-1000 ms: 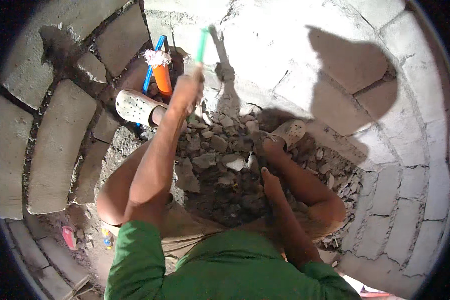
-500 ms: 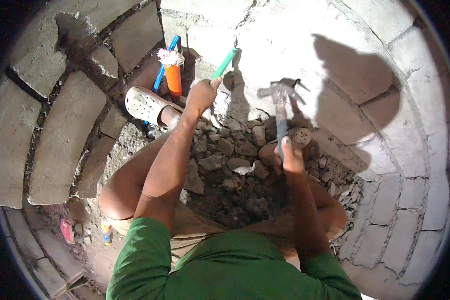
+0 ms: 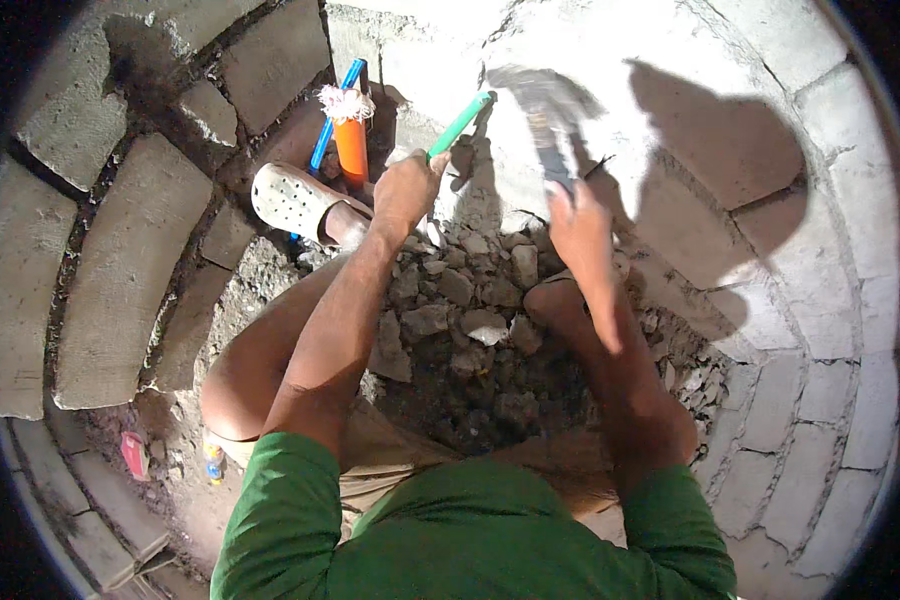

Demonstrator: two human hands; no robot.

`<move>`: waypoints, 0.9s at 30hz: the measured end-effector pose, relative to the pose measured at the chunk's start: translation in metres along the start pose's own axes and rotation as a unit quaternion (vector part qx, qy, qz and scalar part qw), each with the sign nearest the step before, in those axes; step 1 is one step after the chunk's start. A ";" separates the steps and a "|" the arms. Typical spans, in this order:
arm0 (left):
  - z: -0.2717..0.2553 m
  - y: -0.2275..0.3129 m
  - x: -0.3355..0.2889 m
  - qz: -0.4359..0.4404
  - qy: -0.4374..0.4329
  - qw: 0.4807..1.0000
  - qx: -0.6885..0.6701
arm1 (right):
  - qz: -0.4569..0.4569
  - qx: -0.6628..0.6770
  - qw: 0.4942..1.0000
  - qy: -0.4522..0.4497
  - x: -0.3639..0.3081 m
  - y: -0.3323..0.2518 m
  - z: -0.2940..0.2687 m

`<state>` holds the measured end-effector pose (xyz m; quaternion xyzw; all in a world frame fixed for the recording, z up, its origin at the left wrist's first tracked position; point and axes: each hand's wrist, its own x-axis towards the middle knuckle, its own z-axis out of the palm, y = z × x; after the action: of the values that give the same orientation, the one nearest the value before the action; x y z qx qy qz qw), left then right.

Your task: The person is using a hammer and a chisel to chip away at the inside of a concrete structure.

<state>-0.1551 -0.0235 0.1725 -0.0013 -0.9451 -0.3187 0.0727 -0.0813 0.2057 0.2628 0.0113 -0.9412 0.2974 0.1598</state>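
My left hand (image 3: 408, 195) is closed around a green chisel (image 3: 460, 126), which slants up to the right; its lower end is hidden by the hand. My right hand (image 3: 582, 230) grips a claw hammer (image 3: 545, 130) by its dark handle. The hammer head is raised, smeared by motion, and appears just to the right of the chisel's upper end, apart from it. Broken stone and rubble (image 3: 480, 325) lie between my bent legs, below both hands.
A blue rod (image 3: 354, 73) and an orange cylinder (image 3: 350, 152) with a frayed white top stand beside my perforated clog (image 3: 288, 200). Stone blocks (image 3: 130, 270) with deep gaps curve along the left. A pale block wall (image 3: 800, 290) curves along the right. A red scrap (image 3: 134, 456) lies lower left.
My right hand has swung the hammer up and to the left, toward the chisel's upper end. The chisel has shifted slightly right in my left hand, which stays closed on it.
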 end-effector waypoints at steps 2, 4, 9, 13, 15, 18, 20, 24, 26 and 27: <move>0.010 -0.013 -0.003 -0.023 -0.013 1.000 0.005 | 0.024 -0.075 0.995 -0.061 0.006 0.014 0.014; 0.018 -0.036 -0.006 -0.055 -0.040 0.998 0.002 | 0.044 -0.108 0.989 -0.092 0.008 0.031 0.024; 0.038 -0.075 -0.027 -0.035 0.020 0.997 -0.065 | 0.079 0.037 0.994 -0.072 -0.040 0.074 0.023; 0.049 -0.054 -0.030 0.060 0.058 0.996 -0.020 | 0.208 0.328 0.917 -0.088 -0.059 0.084 0.015; 0.049 -0.039 -0.029 0.112 0.097 0.989 -0.027 | 0.234 0.319 0.915 -0.074 -0.066 0.082 0.010; 0.045 -0.023 -0.026 0.102 0.099 0.990 0.002 | 0.217 0.301 0.926 -0.072 -0.076 0.078 0.005; 0.044 -0.017 -0.023 0.086 0.092 0.992 0.006 | 0.204 0.289 0.933 -0.063 -0.079 0.077 0.004; 0.042 -0.011 -0.020 0.062 0.081 0.995 0.007 | 0.133 0.242 0.960 -0.052 -0.084 0.078 0.003; 0.041 -0.008 -0.020 0.045 0.058 0.997 0.003 | 0.150 0.260 0.952 -0.057 -0.086 0.077 0.001; 0.040 -0.006 -0.020 0.032 0.061 0.998 0.004 | 0.201 0.299 0.931 -0.058 -0.086 0.075 0.000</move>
<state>-0.1414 -0.0027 0.1346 -0.0120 -0.9396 -0.3120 0.1402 -0.0089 0.2611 0.1947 -0.1140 -0.7986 0.5901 0.0311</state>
